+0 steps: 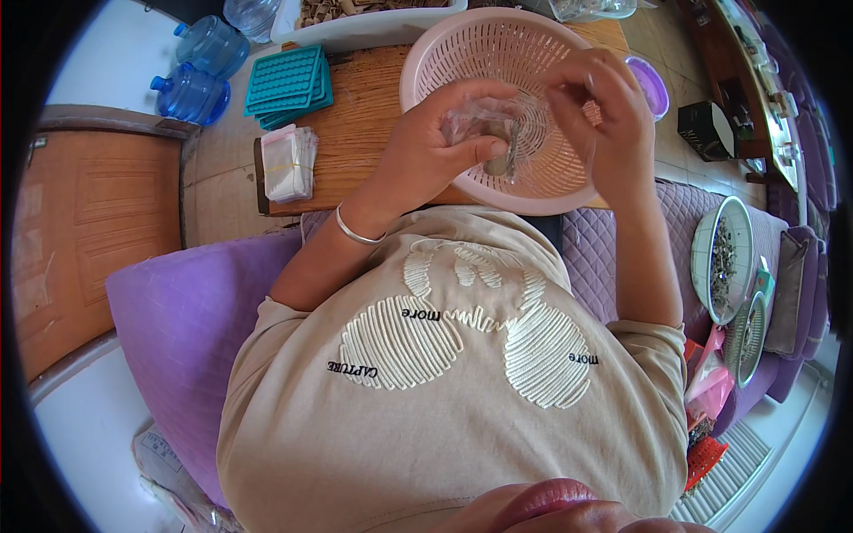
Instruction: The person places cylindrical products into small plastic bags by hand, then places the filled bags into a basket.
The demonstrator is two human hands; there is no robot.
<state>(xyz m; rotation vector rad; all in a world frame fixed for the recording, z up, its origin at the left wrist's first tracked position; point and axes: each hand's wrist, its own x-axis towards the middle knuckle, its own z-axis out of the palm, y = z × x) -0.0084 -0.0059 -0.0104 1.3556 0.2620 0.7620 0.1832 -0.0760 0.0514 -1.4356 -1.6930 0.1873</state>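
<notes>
My left hand [449,133] is closed around a small clear plastic bag [480,118] above the pink basket. A greyish-green piece [502,155] shows at the bag, by my thumb; its kind is unclear. To the right, apart from the bag, my right hand [617,120] is raised over the basket's right side. Its fingers curl in toward the thumb as in a pinch, slightly blurred, and whatever they hold is too small to make out. Beneath both hands stands the round pink plastic basket [426,75] with slotted walls, on a wooden table [364,98].
Left on the table lie a banded stack of clear bags [289,164] and teal trays [284,75]. A white bin [311,34] of brown pieces stands behind. Blue water jugs [191,95] are at far left. Right are a purple container [649,84] and a basket of small pieces [745,226].
</notes>
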